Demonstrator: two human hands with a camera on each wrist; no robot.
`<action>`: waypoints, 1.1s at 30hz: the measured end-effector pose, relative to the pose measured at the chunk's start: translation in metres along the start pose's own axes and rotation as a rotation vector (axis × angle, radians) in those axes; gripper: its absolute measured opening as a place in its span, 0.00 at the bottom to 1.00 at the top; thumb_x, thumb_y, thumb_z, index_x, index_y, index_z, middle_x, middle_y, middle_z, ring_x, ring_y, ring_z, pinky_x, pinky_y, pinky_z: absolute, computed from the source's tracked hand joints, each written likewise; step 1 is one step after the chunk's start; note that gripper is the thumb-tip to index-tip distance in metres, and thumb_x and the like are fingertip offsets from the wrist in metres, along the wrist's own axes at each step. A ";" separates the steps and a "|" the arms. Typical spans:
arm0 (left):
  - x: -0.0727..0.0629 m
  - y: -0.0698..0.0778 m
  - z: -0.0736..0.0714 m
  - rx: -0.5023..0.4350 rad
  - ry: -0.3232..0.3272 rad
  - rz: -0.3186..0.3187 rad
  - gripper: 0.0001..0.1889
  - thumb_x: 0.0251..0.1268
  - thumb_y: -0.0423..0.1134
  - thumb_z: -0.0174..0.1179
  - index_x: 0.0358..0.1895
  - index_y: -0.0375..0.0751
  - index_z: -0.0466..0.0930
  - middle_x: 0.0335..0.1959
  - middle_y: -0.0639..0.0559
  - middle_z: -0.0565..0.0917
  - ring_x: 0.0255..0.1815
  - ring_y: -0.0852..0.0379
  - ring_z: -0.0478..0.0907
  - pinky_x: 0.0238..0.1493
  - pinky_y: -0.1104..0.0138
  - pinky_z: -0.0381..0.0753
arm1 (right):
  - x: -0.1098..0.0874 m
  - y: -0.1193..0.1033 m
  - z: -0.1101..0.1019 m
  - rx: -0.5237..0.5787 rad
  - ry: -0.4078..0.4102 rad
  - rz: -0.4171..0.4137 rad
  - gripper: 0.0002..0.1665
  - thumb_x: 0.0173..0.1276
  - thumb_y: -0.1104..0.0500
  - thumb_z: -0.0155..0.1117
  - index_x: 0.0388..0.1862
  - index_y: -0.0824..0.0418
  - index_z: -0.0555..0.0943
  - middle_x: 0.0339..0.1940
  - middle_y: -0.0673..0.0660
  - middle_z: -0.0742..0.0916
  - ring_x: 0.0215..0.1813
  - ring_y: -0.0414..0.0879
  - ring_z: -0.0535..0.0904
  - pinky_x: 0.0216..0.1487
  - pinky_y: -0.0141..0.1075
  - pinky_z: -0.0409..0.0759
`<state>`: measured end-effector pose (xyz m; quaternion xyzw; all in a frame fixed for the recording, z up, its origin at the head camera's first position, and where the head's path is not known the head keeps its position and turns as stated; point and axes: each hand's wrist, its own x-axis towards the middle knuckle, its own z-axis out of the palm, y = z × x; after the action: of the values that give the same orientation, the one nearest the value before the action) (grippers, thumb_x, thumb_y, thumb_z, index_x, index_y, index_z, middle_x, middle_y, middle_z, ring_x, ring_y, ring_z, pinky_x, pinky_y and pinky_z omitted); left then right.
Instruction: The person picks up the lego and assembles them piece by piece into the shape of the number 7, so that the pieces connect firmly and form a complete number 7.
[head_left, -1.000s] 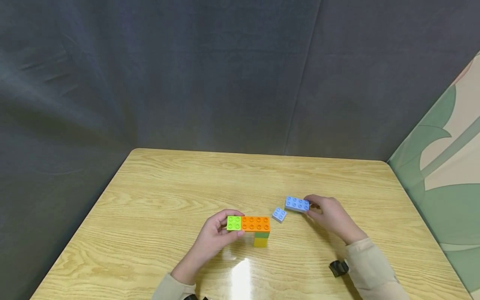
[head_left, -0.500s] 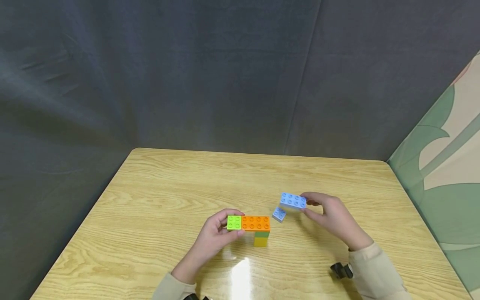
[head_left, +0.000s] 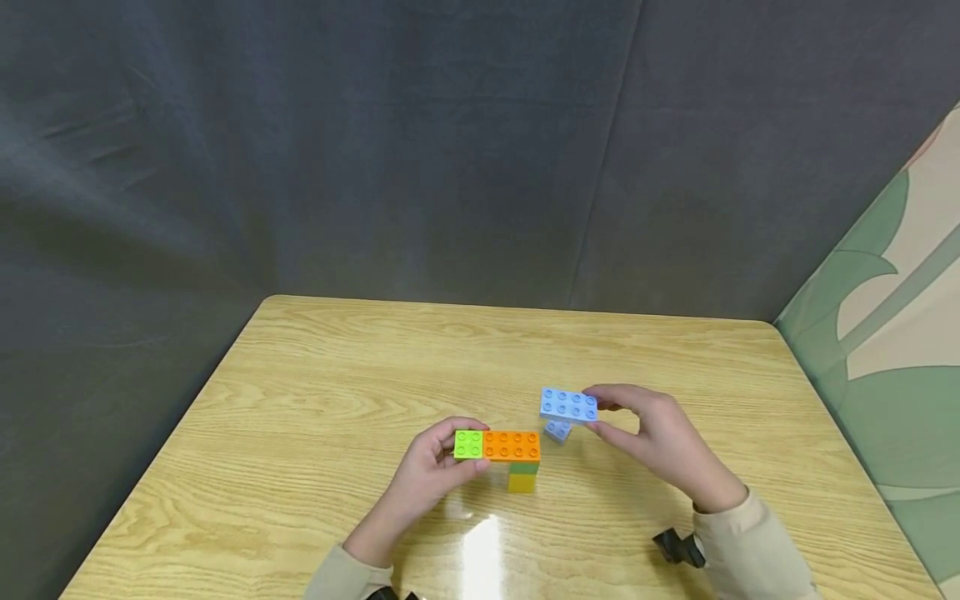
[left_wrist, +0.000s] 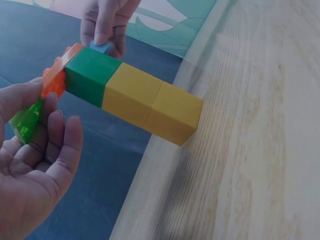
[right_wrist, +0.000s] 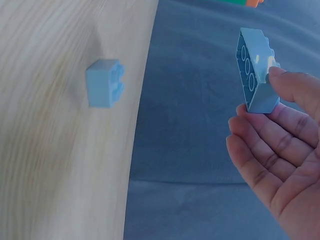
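In the head view my left hand pinches the top layer of a toy-brick tower near its left end. That layer is a lime green brick beside a long orange brick. Beneath the orange brick's right end come a green brick and two yellow bricks, standing on the table. My right hand holds a long light blue brick by its right end, studs up, raised above the table. A small light blue brick lies on the wood, partly covered by the long one in the head view.
The wooden table ends at a dark cloth behind it. A patterned panel stands along the right side. A black strap piece shows at the right wrist.
My right hand has lifted the long light blue brick off the table and carried it left, over the small blue one. My left hand and the tower have stayed in place.
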<state>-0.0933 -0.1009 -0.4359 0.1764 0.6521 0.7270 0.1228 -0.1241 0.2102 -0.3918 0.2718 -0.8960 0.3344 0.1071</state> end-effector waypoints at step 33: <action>-0.001 0.001 0.002 0.004 0.018 0.002 0.23 0.60 0.26 0.64 0.59 0.27 0.71 0.54 0.33 0.80 0.45 0.53 0.83 0.46 0.59 0.84 | 0.021 -0.049 0.021 0.150 -0.111 -0.130 0.20 0.61 0.59 0.73 0.53 0.55 0.83 0.48 0.45 0.86 0.46 0.39 0.82 0.44 0.37 0.82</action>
<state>-0.0915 -0.1000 -0.4351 0.1709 0.6546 0.7273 0.1156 -0.1145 0.1570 -0.3739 0.3548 -0.8535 0.3772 0.0584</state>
